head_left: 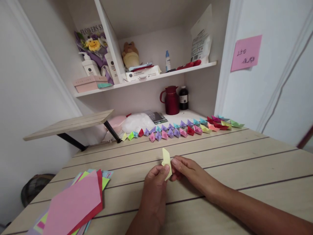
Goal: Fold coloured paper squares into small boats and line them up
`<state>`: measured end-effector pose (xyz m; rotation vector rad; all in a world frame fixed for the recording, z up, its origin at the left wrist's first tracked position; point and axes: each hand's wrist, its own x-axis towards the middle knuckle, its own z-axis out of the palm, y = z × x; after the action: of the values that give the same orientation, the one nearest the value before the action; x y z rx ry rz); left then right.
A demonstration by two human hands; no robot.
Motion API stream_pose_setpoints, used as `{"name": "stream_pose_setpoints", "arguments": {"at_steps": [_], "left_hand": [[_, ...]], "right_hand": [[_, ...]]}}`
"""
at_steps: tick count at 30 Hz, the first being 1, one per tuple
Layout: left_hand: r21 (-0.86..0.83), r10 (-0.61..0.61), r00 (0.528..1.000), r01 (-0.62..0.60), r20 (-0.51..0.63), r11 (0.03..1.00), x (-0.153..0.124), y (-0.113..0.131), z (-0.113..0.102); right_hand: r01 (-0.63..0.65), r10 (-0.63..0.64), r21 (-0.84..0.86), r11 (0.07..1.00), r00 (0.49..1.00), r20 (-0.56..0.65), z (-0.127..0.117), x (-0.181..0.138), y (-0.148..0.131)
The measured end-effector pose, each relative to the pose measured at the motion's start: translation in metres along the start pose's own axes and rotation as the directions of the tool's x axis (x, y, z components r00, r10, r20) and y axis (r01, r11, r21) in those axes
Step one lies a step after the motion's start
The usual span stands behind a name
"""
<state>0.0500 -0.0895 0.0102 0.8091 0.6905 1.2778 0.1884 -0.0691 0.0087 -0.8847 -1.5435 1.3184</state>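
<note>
A small folded piece of pale yellow paper [166, 157] is held upright above the middle of the table. My left hand [156, 182] grips its lower part, thumb pressed on the near face. At the paper's right edge, my right hand [184, 167] has its thumb and fingers pinched together; whether paper lies between those fingertips is hard to make out, though they touch or nearly touch the edge. Beyond the hands, several folded paper boats [170, 133] in many colours stand in rows along the back of the table.
A stack of coloured paper sheets [73, 202] lies at the front left of the wooden table [122, 199]. A small raised shelf [70, 124] stands at the back left. Behind the boats are a red jug [171, 101], a dark bottle [183, 98] and a white plastic bag [138, 123].
</note>
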Motion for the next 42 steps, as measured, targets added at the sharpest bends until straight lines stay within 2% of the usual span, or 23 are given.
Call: {"name": "stream_pose_setpoints", "arguments": {"at_steps": [4,7,12,16,19,23,31,35,38,40,42], "left_hand": [[0.0,-0.013,0.999,0.013,-0.047,1.0,0.0,-0.003,-0.001],[0.02,-0.005,0.998,0.006,-0.06,1.0,0.0,-0.004,-0.001],[0.05,0.023,0.997,-0.019,-0.076,0.999,0.001,-0.006,0.001],[0.02,0.019,0.996,-0.017,-0.082,1.0,0.002,-0.009,0.002],[0.015,0.009,0.998,-0.008,-0.056,1.0,0.002,-0.011,0.002],[-0.027,-0.005,1.0,0.005,-0.009,1.0,0.001,-0.01,0.003],[-0.048,0.014,0.998,-0.017,-0.069,0.999,0.001,-0.008,0.003],[0.06,0.037,0.999,-0.036,-0.017,0.998,0.004,-0.01,0.001],[0.224,0.11,0.99,-0.088,-0.087,0.97,0.008,-0.01,-0.004],[0.461,0.227,0.965,-0.145,-0.129,0.876,0.011,-0.009,-0.009],[0.696,0.367,0.926,-0.204,-0.091,0.689,0.013,-0.007,-0.014]], "right_hand": [[0.102,-0.099,-0.257,0.961,0.995,0.026,0.0,-0.002,-0.004],[0.164,-0.162,-0.342,0.925,0.986,0.035,0.0,-0.004,-0.006],[0.163,-0.158,-0.355,0.921,0.986,0.045,0.003,-0.005,-0.01],[0.014,-0.009,-0.237,0.971,1.0,0.021,0.007,-0.006,-0.009],[-0.026,0.026,-0.213,0.977,1.0,-0.004,0.009,-0.008,-0.008],[0.013,-0.016,-0.257,0.966,1.0,-0.008,0.009,-0.01,-0.008],[0.158,-0.163,-0.394,0.905,0.986,0.022,0.008,-0.011,-0.003],[0.21,-0.218,-0.467,0.859,0.975,0.036,0.005,-0.009,0.001],[0.142,-0.147,-0.474,0.869,0.989,0.026,-0.001,-0.006,0.004],[0.096,-0.115,-0.462,0.882,0.993,-0.014,-0.006,-0.003,0.004],[0.077,-0.122,-0.438,0.896,0.99,-0.075,-0.012,-0.001,0.003]]}}
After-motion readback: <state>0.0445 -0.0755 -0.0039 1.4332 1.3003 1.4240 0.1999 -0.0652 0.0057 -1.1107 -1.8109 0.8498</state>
